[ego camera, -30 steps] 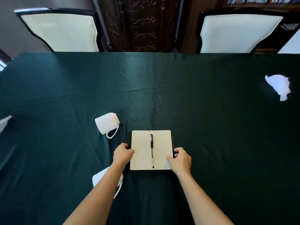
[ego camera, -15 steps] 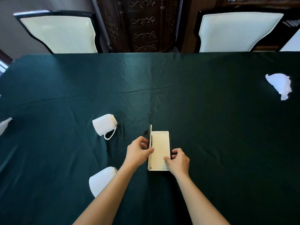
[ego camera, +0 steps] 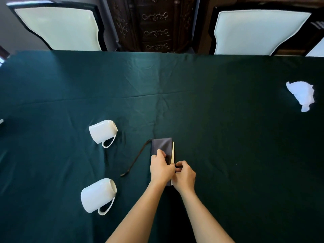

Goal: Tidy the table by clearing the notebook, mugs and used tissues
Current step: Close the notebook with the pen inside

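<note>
Pressing grey-covered paper notebook (ego camera: 162, 149), open a second ago, now shut, at table centre; left hand (ego camera: 161, 168) fingers flat on cover, right hand (ego camera: 185, 175) pinching near edge. White ceramic mugs (ego camera: 102, 133), crumpled white tissue (ego camera: 302, 94) awaiting clearing.

The hands cover the near end of the notebook (ego camera: 163, 148); a white scrap (ego camera: 1, 121) is cut off at left.
</note>
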A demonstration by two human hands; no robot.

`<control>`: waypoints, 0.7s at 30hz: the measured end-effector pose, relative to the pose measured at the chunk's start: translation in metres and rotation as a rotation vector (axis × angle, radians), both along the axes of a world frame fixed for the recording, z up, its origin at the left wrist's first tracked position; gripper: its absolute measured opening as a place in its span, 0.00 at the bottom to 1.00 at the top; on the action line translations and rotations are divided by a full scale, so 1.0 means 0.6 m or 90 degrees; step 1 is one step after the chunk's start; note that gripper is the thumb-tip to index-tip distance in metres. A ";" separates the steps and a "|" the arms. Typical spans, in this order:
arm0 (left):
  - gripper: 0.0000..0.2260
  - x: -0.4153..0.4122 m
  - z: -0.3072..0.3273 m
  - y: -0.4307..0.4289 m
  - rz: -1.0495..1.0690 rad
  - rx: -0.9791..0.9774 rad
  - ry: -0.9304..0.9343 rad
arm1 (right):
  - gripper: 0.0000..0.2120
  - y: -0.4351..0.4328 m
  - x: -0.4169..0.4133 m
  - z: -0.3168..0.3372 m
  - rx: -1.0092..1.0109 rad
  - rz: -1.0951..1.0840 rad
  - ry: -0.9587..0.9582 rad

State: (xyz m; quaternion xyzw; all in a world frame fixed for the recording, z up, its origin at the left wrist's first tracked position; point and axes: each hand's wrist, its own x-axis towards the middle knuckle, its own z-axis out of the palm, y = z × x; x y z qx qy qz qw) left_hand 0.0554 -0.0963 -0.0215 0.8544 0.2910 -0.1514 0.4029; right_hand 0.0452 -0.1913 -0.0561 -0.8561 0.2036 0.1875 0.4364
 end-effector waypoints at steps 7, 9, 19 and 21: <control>0.18 0.005 -0.024 -0.012 -0.026 0.001 0.022 | 0.04 -0.021 0.010 -0.010 0.028 -0.016 0.025; 0.17 0.007 -0.028 -0.005 -0.046 0.003 0.026 | 0.07 -0.021 0.013 -0.013 0.005 -0.015 0.024; 0.38 -0.041 -0.050 0.064 0.118 0.032 0.009 | 0.20 -0.014 0.021 -0.012 0.017 -0.030 0.042; 0.40 -0.038 -0.055 0.060 0.130 0.023 0.037 | 0.22 -0.013 0.019 -0.013 0.019 -0.018 0.046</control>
